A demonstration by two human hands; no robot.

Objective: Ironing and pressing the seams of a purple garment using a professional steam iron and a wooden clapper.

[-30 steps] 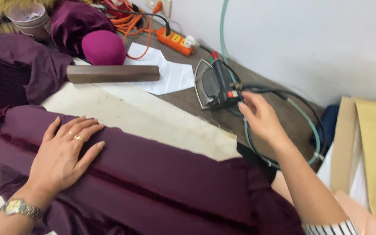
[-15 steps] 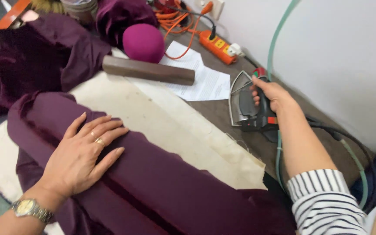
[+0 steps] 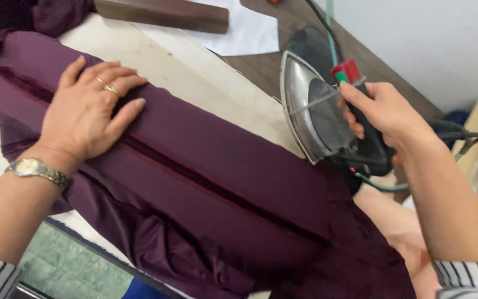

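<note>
Plum-coloured satin cloth (image 3: 206,182), folded into a long band with a dark seam running down its middle, lies slantwise across the pale padded pressing board (image 3: 195,83). It reaches from the board's far left corner down to the near right, where it bunches into loose folds over the board's edge.

On the upper left part of that cloth the left hand (image 3: 87,113) lies flat, palm down, fingers spread and slack, gripping nothing; it only presses the cloth against the board. A gold ring (image 3: 112,88) sits on one finger and a gold-toned wristwatch (image 3: 34,169) on the wrist, just off the cloth's near edge.

To the right of the cloth, beyond its upper edge, the right hand (image 3: 385,113) is clenched around the black handle of the steel-soled steam iron (image 3: 327,119). The iron is tipped up so that its shiny sole faces left toward the cloth, and it is held clear of the fabric, just beside the band's right end. A red and green control shows at the handle's top by the fingertips, and a green hose (image 3: 383,187) trails from below it.

Behind the cloth, at the board's far edge, lie a dark wooden block (image 3: 161,14) and a white paper sheet (image 3: 247,33).
</note>
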